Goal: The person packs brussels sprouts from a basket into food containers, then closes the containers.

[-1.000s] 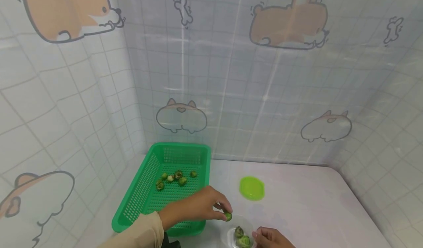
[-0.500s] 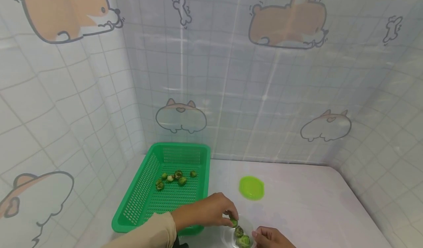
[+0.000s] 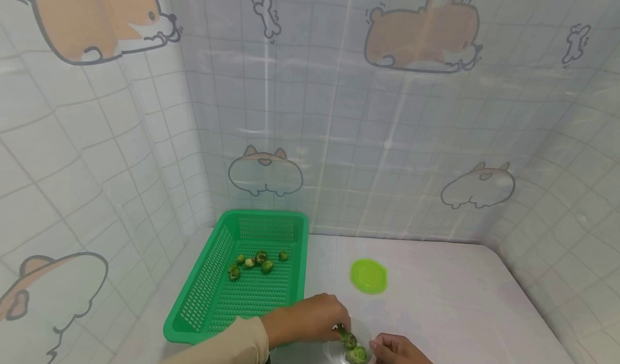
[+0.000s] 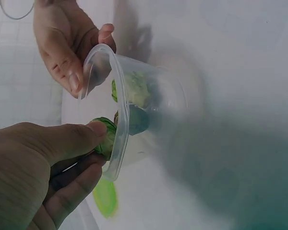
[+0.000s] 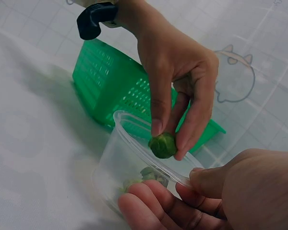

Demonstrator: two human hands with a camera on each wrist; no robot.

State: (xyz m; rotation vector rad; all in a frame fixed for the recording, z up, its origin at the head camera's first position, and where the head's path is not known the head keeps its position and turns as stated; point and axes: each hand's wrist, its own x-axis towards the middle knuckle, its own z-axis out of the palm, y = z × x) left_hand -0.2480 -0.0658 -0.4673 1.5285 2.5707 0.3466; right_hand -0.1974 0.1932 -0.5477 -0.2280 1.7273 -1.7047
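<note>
My left hand [image 3: 319,318] pinches a Brussels sprout [image 5: 162,145] between thumb and fingers, right at the mouth of a clear plastic tub [image 4: 165,91]. Inside the tub lie two more Brussels sprouts, a light green one [image 3: 357,354] and a darker one [image 3: 350,342]. On the tub's other side, my right hand [image 5: 206,191] grips the rim, thumb over the edge and fingers along the outer wall. In the head view the left hand partly hides the sprout it holds.
A green plastic basket [image 3: 194,294] stands to the left, with several Brussels sprouts [image 3: 261,257] on its floor. Behind the tub a lime-green lid [image 3: 369,276] lies on the white table [image 3: 450,299]. Tiled-pattern sheeting [image 3: 349,138] surrounds the table at the back and sides.
My left hand has moved right and down with the Brussels sprout, from beside the tub's rim to over its opening. The right hand has stayed on the rim.
</note>
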